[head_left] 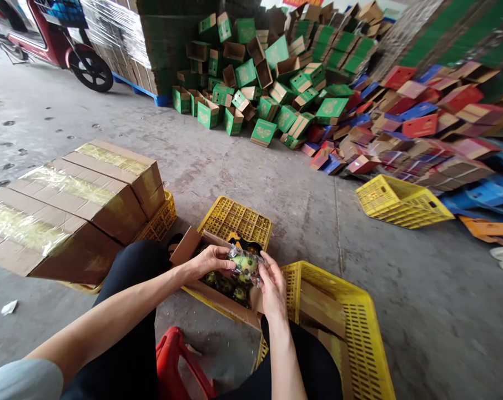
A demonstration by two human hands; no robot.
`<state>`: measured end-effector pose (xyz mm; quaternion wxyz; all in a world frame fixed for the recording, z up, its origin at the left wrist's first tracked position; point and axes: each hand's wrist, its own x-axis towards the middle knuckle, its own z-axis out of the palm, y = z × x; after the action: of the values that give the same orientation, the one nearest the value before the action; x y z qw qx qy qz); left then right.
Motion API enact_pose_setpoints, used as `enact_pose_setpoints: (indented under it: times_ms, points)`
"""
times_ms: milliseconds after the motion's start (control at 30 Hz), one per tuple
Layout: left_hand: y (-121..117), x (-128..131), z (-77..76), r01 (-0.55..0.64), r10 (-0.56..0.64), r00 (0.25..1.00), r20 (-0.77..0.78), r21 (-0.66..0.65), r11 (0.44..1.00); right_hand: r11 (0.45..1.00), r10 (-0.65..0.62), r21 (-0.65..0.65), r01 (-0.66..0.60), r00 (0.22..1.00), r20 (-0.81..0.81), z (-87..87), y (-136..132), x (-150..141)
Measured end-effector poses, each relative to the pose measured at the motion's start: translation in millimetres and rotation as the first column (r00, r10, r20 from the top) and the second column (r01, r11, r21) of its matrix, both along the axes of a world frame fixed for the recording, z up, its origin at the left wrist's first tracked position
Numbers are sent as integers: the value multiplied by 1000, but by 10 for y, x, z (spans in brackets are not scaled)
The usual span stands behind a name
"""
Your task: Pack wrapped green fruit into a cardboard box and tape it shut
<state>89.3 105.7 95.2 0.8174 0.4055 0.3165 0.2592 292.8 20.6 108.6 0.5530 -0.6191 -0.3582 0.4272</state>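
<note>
Both of my hands hold a green fruit in clear plastic wrap (245,263) above an open cardboard box. My left hand (215,260) grips the wrap at its left end, thumb along the near side. At the right end, my right hand (271,280) pinches the plastic between thumb and fingers. Inside the cardboard box (220,300) below lie several green fruits (225,285), partly hidden by my hands. A yellow and black object (245,243) sits at the box's far edge; its kind I cannot make out.
Taped cartons (80,194) stand on yellow crates at left. A yellow crate (360,316) holding cardboard is at my right; another yellow crate (401,203) lies farther off. A red stool (174,361) is below me. Green boxes (263,131) and red and blue boxes (420,126) are heaped behind.
</note>
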Motion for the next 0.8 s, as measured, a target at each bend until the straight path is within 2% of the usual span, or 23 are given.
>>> enact_pose_setpoints:
  times_ms: [133,267,467,633,800]
  points:
    - [11,-9,24,-38,38,999,16,40,998,999,-19,-53,14,997,-78,54,6,-20]
    - [24,-8,45,-66,65,998,20,58,996,1000,12,-28,-14,998,-69,82,8,-72]
    - [10,20,44,-25,18,997,72,96,995,992,125,-7,-126,988,-88,139,7,-118]
    - [19,4,42,-16,18,1000,-16,135,991,973,223,-31,-227,971,-84,163,-5,-120]
    - [41,-13,59,21,-17,999,-28,148,989,976,215,-33,-217,975,-51,115,-10,-117]
